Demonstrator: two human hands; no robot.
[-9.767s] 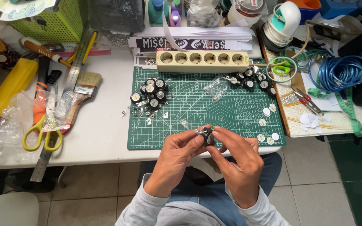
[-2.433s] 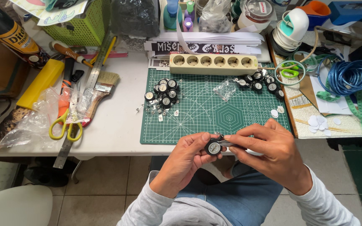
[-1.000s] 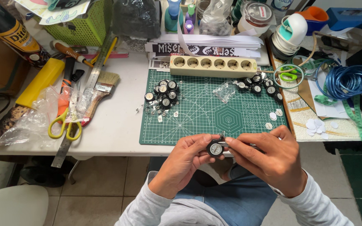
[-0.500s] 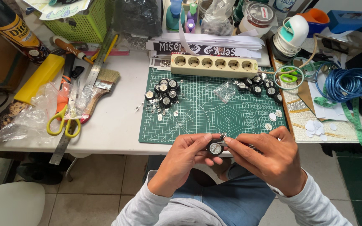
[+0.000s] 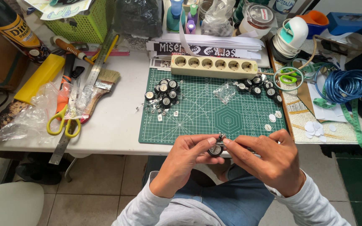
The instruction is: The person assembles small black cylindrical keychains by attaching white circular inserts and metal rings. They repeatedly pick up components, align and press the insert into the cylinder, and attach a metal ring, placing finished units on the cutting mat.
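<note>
My left hand point(image 5: 187, 161) and my right hand point(image 5: 267, 161) meet at the near edge of the green cutting mat point(image 5: 206, 115), both pinching one small round black part with a pale face point(image 5: 215, 149). A thin metal piece sticks up from the top of that part between my fingertips. On the mat's far left lies a heap of similar black round parts point(image 5: 164, 93) with small metal bits around it. Another group of black round parts point(image 5: 258, 86) sits at the mat's far right, near several small white discs point(image 5: 272, 119).
A beige power strip point(image 5: 212, 67) lies across the mat's far edge. Left of the mat are yellow-handled scissors point(image 5: 63, 123), a paintbrush point(image 5: 99, 88), a steel ruler and clear plastic bags. A coiled blue cable point(image 5: 348, 86), a green basket point(image 5: 84, 23) and jars crowd the back.
My hands have stayed at the mat's near edge with the same small part. Only my fingers shifted slightly around it, and the view moved a little.
</note>
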